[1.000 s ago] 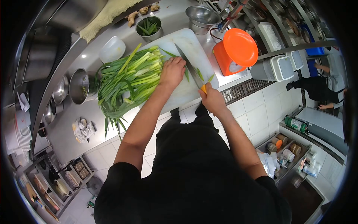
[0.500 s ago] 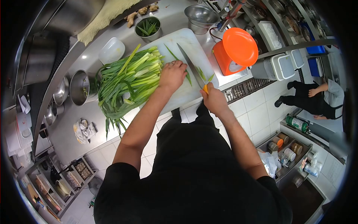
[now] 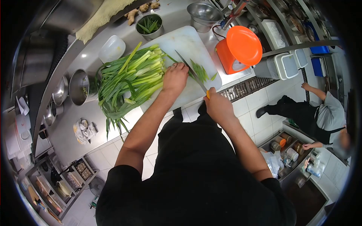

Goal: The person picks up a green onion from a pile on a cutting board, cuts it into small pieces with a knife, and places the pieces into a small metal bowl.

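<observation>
My right hand (image 3: pixel 219 106) grips a kitchen knife (image 3: pixel 194 74) by its yellow handle, the blade slanting away across the white cutting board (image 3: pixel 181 37). Curled beside the blade, my left hand (image 3: pixel 176 78) holds down a green spring onion leaf (image 3: pixel 170 57), most of it hidden under the fingers. Slivers of cut spring onion (image 3: pixel 200 70) lie on the board just right of the blade. A large bunch of spring onions (image 3: pixel 137 73) covers the board's left side, its green tops hanging over the near edge of the counter.
An orange scale (image 3: pixel 232 56) stands right of the board. Beyond it are a steel pot of green leaves (image 3: pixel 150 27), a steel bowl (image 3: pixel 203 15) and ginger (image 3: pixel 132 17). A white dish (image 3: pixel 112 49) and crumpled cloth (image 3: pixel 84 131) lie left. Another person (image 3: pixel 301 113) is at right.
More cut slivers lie to the right of the blade, and the leaf by my left hand shows less length. The other person has moved nearer, one arm reaching out.
</observation>
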A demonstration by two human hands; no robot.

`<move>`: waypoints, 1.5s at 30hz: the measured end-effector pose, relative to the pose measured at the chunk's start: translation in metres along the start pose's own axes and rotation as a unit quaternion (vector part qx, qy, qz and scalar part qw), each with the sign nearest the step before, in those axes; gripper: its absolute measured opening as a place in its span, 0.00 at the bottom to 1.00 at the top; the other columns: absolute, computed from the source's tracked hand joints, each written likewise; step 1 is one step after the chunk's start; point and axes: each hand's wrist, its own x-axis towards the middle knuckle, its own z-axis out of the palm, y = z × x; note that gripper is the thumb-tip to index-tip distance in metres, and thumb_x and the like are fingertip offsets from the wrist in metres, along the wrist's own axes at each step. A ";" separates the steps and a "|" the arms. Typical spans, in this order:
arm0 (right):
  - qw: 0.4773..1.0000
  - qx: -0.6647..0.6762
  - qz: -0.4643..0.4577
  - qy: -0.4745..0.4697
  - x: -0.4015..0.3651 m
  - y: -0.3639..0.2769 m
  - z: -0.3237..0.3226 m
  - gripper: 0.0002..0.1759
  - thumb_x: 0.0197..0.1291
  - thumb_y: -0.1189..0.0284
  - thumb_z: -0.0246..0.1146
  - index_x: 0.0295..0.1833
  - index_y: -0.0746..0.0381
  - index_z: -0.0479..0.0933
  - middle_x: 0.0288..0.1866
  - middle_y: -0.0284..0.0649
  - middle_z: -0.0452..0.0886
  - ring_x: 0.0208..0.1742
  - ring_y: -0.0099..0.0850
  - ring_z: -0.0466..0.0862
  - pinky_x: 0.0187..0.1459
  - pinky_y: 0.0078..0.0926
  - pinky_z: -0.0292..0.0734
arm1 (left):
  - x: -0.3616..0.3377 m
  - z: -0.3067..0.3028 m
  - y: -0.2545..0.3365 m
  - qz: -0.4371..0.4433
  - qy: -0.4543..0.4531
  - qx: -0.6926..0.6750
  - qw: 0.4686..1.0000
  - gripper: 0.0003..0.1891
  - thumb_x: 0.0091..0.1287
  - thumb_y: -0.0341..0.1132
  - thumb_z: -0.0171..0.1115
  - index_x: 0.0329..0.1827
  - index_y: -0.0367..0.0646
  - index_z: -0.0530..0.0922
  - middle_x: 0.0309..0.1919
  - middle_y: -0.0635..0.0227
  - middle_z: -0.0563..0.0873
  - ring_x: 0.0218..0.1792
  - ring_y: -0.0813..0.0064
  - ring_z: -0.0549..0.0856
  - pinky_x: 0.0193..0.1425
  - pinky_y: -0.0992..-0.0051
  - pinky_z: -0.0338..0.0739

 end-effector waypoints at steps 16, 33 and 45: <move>0.997 0.050 -0.054 0.034 0.068 0.003 0.017 0.19 0.79 0.62 0.61 0.58 0.68 0.71 0.37 0.59 0.89 0.42 0.59 0.92 0.45 0.56 0.87 | -0.013 0.004 0.002 0.021 0.039 -0.091 0.995 0.08 0.67 0.28 0.71 0.48 0.40 0.87 0.53 0.62 0.87 0.58 0.54 0.85 0.65 0.57 0.81; 0.999 -0.027 0.000 -0.019 -0.005 -0.005 0.013 0.17 0.81 0.63 0.59 0.57 0.67 0.68 0.35 0.53 0.90 0.38 0.53 0.93 0.39 0.49 0.89 | -0.001 -0.002 -0.004 -0.027 0.017 -0.012 0.999 0.11 0.66 0.29 0.72 0.49 0.38 0.84 0.51 0.56 0.85 0.58 0.49 0.84 0.64 0.55 0.81; 0.998 0.042 -0.038 0.019 0.059 0.000 0.026 0.19 0.79 0.63 0.61 0.60 0.68 0.70 0.37 0.58 0.90 0.42 0.59 0.92 0.45 0.56 0.87 | -0.007 0.000 -0.006 0.023 -0.007 -0.018 1.000 0.12 0.67 0.30 0.71 0.52 0.40 0.86 0.53 0.59 0.86 0.59 0.52 0.85 0.65 0.57 0.82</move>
